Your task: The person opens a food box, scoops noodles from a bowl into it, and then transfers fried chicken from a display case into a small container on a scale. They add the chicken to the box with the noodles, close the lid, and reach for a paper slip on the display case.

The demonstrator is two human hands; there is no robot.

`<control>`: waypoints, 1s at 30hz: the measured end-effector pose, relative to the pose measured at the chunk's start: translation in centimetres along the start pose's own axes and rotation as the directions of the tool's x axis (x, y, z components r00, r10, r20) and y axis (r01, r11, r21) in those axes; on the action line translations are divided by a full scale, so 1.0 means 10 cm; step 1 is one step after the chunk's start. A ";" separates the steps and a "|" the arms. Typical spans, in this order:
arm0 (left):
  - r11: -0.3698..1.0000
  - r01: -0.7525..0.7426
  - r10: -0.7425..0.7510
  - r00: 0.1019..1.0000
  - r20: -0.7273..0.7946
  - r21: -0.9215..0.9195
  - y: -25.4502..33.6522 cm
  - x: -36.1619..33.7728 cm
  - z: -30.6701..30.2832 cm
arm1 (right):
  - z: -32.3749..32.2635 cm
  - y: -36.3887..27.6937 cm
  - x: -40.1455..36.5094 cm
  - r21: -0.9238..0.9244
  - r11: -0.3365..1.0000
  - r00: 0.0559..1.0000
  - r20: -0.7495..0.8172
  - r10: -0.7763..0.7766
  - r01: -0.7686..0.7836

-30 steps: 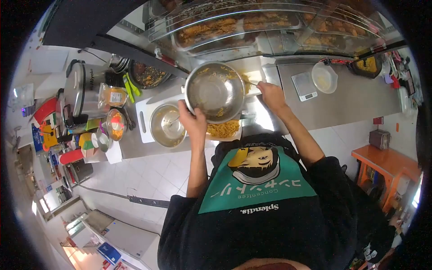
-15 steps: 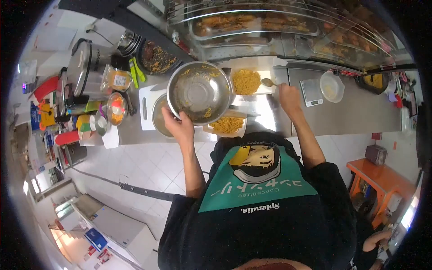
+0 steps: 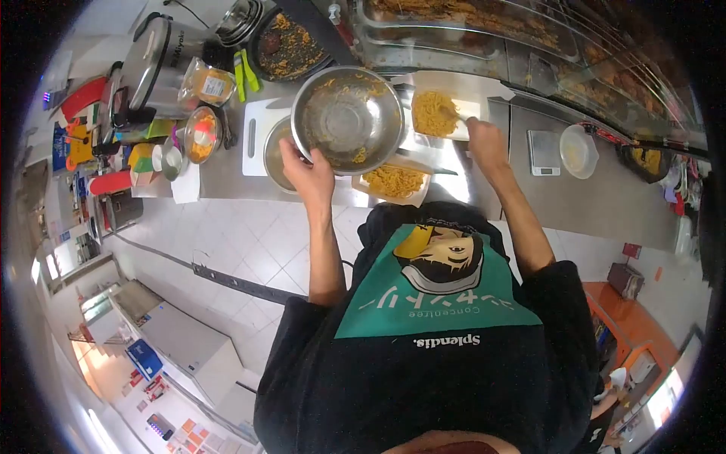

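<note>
Head view: left hand [image 3: 306, 170], grip clenched on rim of tilted steel bowl [image 3: 348, 117] above surface [image 3: 597, 204]. Right hand [image 3: 484, 144] grasps spoon [image 3: 452, 113] in far noodle tray [image 3: 472, 110]. Best, I'd say: hold bowl steady, spread noodles gently w/o spilling. Vs 0.5 s ago, spoon's gone from tray edge into noodles.

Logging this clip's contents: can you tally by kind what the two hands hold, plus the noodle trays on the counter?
Held steel mixing bowl (left hand): 1
Held spoon (right hand): 1
White noodle trays, far and near: 2
Total: 4
</note>
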State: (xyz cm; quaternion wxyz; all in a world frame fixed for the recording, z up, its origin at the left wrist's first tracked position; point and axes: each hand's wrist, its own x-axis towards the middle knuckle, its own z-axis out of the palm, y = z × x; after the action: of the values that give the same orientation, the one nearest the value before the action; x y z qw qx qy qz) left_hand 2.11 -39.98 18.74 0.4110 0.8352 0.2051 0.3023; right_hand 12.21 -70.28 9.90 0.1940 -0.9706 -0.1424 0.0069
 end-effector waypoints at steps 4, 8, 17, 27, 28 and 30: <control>1.000 0.019 -0.019 0.999 0.047 0.000 -0.05 -0.03 0.09 | -0.28 -0.01 0.04 -0.007 1.000 0.999 -0.042 -0.020 0.020; 0.990 0.076 -0.068 0.995 0.080 -0.116 0.01 -0.12 0.31 | -1.05 -0.26 -0.08 0.024 0.994 0.983 -0.145 0.113 -0.111; 0.995 0.004 0.026 0.950 0.312 -0.096 0.39 -0.21 0.83 | -0.43 -0.53 0.07 0.232 0.952 0.943 -0.309 -0.124 0.201; 0.934 -0.144 0.035 0.947 0.318 0.326 0.38 -0.21 0.89 | -0.28 -0.22 -0.17 0.086 0.965 0.955 0.144 -0.259 0.248; 0.892 -0.187 0.059 0.951 0.304 0.412 0.41 -0.24 0.91 | -0.12 -0.22 -0.16 0.092 0.967 0.958 0.141 -0.249 0.238; 0.889 -0.163 0.024 0.950 0.311 0.429 0.49 -0.22 0.92 | 0.14 -0.22 -0.09 0.057 0.981 0.966 0.175 -0.192 0.185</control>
State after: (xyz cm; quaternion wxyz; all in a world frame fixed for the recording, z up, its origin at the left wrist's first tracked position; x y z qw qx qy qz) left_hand 7.14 -49.29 17.62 0.2179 0.9522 0.1642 0.1371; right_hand 10.63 -68.08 9.41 0.1996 -0.9440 -0.2507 0.0789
